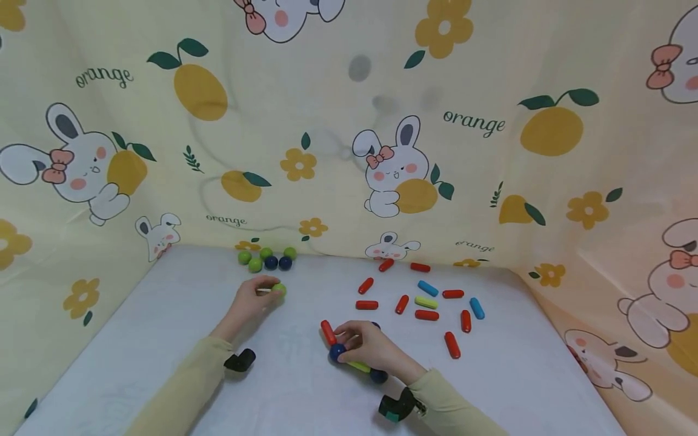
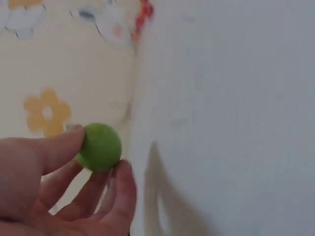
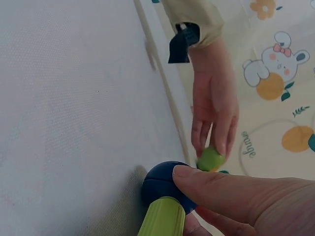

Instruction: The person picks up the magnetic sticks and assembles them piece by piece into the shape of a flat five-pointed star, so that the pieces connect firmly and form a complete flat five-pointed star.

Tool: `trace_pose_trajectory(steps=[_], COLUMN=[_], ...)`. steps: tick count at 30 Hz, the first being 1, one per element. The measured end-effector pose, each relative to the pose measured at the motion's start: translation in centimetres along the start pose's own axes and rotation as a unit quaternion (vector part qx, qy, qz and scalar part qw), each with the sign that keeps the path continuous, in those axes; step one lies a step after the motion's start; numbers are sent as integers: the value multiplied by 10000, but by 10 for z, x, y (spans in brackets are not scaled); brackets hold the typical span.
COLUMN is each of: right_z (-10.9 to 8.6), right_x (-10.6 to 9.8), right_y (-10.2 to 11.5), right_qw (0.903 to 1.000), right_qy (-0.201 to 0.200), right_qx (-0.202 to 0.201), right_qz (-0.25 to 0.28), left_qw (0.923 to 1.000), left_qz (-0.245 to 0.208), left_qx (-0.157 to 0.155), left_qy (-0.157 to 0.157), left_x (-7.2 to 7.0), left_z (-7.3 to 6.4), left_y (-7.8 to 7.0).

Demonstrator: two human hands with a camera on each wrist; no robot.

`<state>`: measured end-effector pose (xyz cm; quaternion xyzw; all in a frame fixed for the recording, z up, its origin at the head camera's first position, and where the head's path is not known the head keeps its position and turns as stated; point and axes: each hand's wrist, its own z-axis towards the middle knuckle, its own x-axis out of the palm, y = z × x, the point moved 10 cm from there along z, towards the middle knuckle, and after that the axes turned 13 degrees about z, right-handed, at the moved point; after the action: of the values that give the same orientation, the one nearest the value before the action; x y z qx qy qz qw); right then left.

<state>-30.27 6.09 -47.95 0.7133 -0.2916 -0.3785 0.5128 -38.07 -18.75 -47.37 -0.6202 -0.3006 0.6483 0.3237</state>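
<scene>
My left hand (image 1: 252, 301) pinches a green ball (image 1: 279, 289) between thumb and fingers, above the white table. Up close in the left wrist view, the green ball (image 2: 102, 147) shows whole. My right hand (image 1: 373, 348) grips a dark blue ball (image 1: 337, 353) that belongs to a joined piece. A red rod (image 1: 328, 332) points away from that ball, and a ribbed yellow-green rod (image 1: 358, 366) links it to another dark blue ball (image 1: 378, 376). Behind the knuckles a further dark blue ball (image 1: 376, 325) peeks out; the hand hides how it connects.
Several green balls (image 1: 255, 264) and two dark blue balls (image 1: 285, 263) sit at the table's back left. To the right lie several loose red rods (image 1: 427, 315), two blue rods (image 1: 477, 308) and a yellow-green rod (image 1: 426, 302). A printed cloth (image 1: 327, 200) stands behind the table.
</scene>
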Motion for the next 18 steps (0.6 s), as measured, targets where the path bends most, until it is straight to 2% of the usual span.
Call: trace_pose_trajectory(steps=[4,6,8,13,18], right_z=[0,-1,-1,-1,-2], right_x=[0,0,1,2,1], right_y=[-1,-2,-2,-1,1], right_qw=[10000,10000,10000,10000,10000], right_qy=[6,15,28,72,58], right_qx=[10,14,11,-19,-71], right_qz=[17,18,16,2,-40], left_qw=[9953,9921,9894,9869,9849], left_qz=[-557,-615,-619,-691,-721], left_qx=[-165,-280,-236,-10,92], left_qy=[769,1062,1288,1456,1570], left_x=[38,54,66,80,87], left_z=[-7,-12,-17,-24,-24], left_y=[-11,-16,-23,-36,-42])
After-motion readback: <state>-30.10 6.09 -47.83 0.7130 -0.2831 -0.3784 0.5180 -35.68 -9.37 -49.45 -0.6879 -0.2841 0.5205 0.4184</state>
